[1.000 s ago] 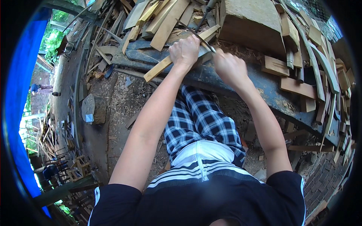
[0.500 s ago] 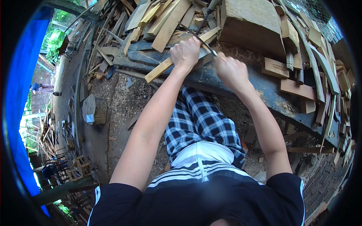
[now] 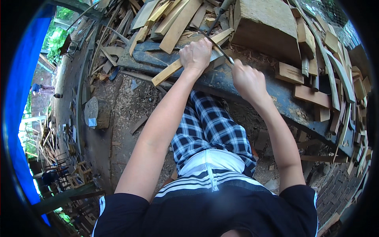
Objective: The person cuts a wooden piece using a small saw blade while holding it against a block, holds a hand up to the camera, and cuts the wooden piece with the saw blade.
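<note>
My left hand [image 3: 195,55] is closed around a pale wooden strip [image 3: 167,72], pressing it down at the edge of the dark workbench. Slanting across that strip lies a long, narrow, dark file [image 3: 217,46], its tip just beyond my left knuckles. My right hand [image 3: 248,80] grips its handle, which is hidden in the fist; a bit of bright metal shows where the blade meets the hand. A greyish block [image 3: 217,60] sits under the strip, between my two hands.
A big timber block [image 3: 266,23] stands at the back of the workbench [image 3: 290,108]. Loose boards [image 3: 179,27] pile up at the far left, and wood pieces [image 3: 312,96] crowd the right. Shavings litter the ground; a stump [image 3: 100,113] stands left, and a person [image 3: 41,89] is far off.
My right hand has drawn the file a little back to the right and toward me across the strip. My left hand still holds the strip in nearly the same place.
</note>
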`<action>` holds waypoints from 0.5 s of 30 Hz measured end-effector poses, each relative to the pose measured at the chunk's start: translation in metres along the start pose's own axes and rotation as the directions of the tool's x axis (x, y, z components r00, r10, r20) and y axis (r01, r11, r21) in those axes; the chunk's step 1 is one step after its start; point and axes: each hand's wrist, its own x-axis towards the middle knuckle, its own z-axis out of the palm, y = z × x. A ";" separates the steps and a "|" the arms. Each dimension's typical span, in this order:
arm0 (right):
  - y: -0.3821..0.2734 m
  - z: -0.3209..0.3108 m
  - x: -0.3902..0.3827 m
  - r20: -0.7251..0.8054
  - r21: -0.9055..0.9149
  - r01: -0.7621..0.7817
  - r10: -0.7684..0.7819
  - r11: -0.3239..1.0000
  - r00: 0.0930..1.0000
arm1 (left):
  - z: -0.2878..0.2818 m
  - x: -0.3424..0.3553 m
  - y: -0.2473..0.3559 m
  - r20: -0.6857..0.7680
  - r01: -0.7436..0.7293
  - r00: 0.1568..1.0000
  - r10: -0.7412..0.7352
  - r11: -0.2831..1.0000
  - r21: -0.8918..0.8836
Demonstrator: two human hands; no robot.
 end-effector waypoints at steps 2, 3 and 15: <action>0.002 -0.007 -0.016 0.056 -0.033 -0.062 0.064 0.998 0.996 | -0.002 0.000 0.001 0.010 0.009 1.000 -0.009 1.000 -0.004; 0.003 -0.007 -0.013 0.053 -0.035 -0.066 0.068 0.997 0.996 | -0.003 0.001 0.004 0.024 -0.008 1.000 0.008 1.000 -0.013; 0.003 -0.001 -0.016 0.006 0.005 -0.054 0.054 0.999 0.999 | 0.002 0.000 0.001 0.014 -0.001 1.000 0.001 1.000 0.016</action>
